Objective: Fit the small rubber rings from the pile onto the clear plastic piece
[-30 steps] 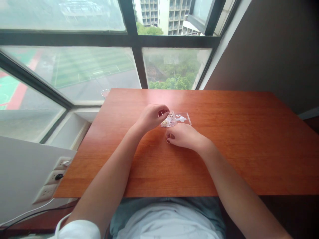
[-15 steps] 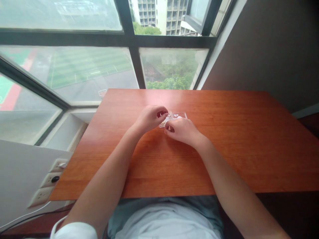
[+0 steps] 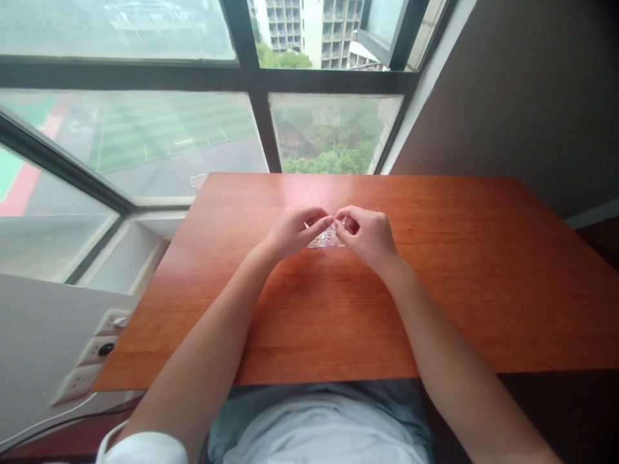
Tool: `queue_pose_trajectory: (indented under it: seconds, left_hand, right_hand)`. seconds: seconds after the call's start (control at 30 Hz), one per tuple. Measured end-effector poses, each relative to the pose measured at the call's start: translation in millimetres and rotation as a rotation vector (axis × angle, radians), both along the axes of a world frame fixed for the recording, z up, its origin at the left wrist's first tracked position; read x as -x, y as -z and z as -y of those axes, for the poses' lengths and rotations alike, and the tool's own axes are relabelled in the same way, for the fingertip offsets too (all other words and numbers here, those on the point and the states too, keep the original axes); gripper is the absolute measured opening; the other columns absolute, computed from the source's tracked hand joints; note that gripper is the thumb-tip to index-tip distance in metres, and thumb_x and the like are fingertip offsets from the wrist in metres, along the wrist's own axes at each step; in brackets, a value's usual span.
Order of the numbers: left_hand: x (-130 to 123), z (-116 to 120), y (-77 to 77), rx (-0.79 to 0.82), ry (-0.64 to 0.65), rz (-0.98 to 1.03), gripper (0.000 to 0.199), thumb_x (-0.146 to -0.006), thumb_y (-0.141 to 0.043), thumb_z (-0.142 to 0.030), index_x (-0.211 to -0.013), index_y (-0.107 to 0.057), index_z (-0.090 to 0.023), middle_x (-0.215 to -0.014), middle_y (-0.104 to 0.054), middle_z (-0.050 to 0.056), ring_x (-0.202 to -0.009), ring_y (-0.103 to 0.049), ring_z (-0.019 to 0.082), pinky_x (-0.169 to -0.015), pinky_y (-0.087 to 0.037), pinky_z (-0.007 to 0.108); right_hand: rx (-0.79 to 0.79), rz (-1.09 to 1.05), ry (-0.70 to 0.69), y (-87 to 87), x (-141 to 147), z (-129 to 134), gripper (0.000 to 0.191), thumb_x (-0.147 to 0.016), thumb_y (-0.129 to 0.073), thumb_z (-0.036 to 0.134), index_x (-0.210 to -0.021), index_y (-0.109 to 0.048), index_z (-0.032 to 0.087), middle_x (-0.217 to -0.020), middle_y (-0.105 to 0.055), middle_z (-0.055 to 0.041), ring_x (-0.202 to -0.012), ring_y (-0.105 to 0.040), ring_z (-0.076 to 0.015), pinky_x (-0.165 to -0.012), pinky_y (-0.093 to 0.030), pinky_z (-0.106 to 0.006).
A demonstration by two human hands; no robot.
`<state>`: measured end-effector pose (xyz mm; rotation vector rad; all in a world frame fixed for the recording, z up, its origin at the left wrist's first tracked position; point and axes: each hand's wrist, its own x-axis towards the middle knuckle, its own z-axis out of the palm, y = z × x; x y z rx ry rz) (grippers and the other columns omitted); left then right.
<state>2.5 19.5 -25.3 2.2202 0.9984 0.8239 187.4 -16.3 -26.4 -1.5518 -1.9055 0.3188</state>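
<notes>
A small clear plastic box [image 3: 329, 240] with compartments lies on the table between and below my hands. Gold-coloured bits show in its left compartment and a looped, ring-like piece in the middle one. Over the box's left part, my left hand [image 3: 296, 232] pinches thumb and forefinger together. My right hand [image 3: 367, 233] also pinches, its fingertips almost meeting the left ones above the box. A thin, curved shape shows at the fingertips, too small to name. My right hand hides the right end of the box.
The brown wooden table [image 3: 459, 270] stretches out on both sides of my hands. Behind it stand large framed windows [image 3: 338, 129], with a grey wall [image 3: 522, 84] at the right. Wall sockets [image 3: 89, 351] with plugs and cables are at the lower left.
My right hand has lifted from the front of the box and turned, bringing its pinched fingertips up to those of my left hand. The box's middle compartment is now uncovered. My left hand has barely moved.
</notes>
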Motion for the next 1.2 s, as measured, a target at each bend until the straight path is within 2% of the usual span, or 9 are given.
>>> queue_pose_trajectory:
  seconds: [0.27, 0.47, 0.8, 1.03, 1.1, 1.2]
  left_hand:
    - [-3, -1, 3.0, 0.042, 0.016, 0.083, 0.021, -0.089, -0.059, -0.031, -0.085, -0.07, -0.014, -0.072, -0.066, 0.002, -0.063, -0.055, 0.01, -0.058, -0.042, 0.02]
    - [-5, 0, 5.7, 0.046, 0.026, 0.08, 0.014, -0.086, -0.057, -0.022, -0.084, -0.069, -0.013, -0.071, -0.065, 0.002, -0.064, -0.056, 0.01, -0.058, -0.043, 0.02]
    - [1, -6, 8.4, -0.01, -0.036, 0.027, 0.015, -0.086, -0.059, -0.026, -0.086, -0.07, -0.015, -0.073, -0.067, 0.003, -0.064, -0.057, 0.011, -0.059, -0.044, 0.021]
    - [4, -8, 9.2, -0.044, -0.063, -0.064, 0.018, -0.088, -0.058, -0.03, -0.089, -0.07, -0.016, -0.076, -0.068, 0.003, -0.066, -0.059, 0.012, -0.061, -0.046, 0.023]
    - [8, -11, 10.8, -0.041, -0.108, -0.128, 0.022, -0.089, -0.058, -0.035, -0.094, -0.07, -0.017, -0.082, -0.068, 0.005, -0.07, -0.061, 0.014, -0.064, -0.047, 0.025]
    - [15, -15, 14.7, 0.001, -0.187, -0.241, 0.04, -0.088, -0.059, -0.049, -0.111, -0.066, -0.016, -0.105, -0.066, 0.011, -0.085, -0.065, 0.02, -0.073, -0.051, 0.031]
  right_hand:
    - [0.01, 0.019, 0.008, 0.4, 0, 0, 0.016, -0.083, -0.059, 0.029, -0.09, -0.071, 0.02, -0.07, -0.067, -0.0004, -0.065, -0.059, -0.0143, -0.066, -0.039, -0.024]
    - [0.014, 0.036, -0.002, 2.5, 0, -1, 0.017, -0.082, -0.059, 0.027, -0.093, -0.071, 0.021, -0.072, -0.068, -0.0002, -0.067, -0.06, -0.0145, -0.068, -0.04, -0.025]
    - [-0.007, 0.033, 0.073, 4.6, -8, -6, 0.018, -0.087, -0.056, 0.031, -0.091, -0.07, 0.021, -0.073, -0.069, -0.0012, -0.069, -0.062, -0.0155, -0.069, -0.042, -0.026]
    - [0.14, 0.222, 0.188, 10.5, -19, -14, 0.021, -0.088, -0.054, 0.031, -0.097, -0.071, 0.024, -0.086, -0.073, -0.0046, -0.079, -0.065, -0.0199, -0.069, -0.043, -0.029]
    - [0.208, 0.316, 0.252, 11.5, -24, -16, 0.022, -0.09, -0.052, 0.033, -0.097, -0.07, 0.023, -0.091, -0.073, -0.008, -0.083, -0.066, -0.0226, -0.069, -0.043, -0.03]
    - [0.28, 0.41, 0.312, 14.0, -31, -18, 0.025, -0.092, -0.051, 0.037, -0.099, -0.069, 0.02, -0.097, -0.072, -0.0137, -0.087, -0.066, -0.0257, -0.071, -0.045, -0.033]
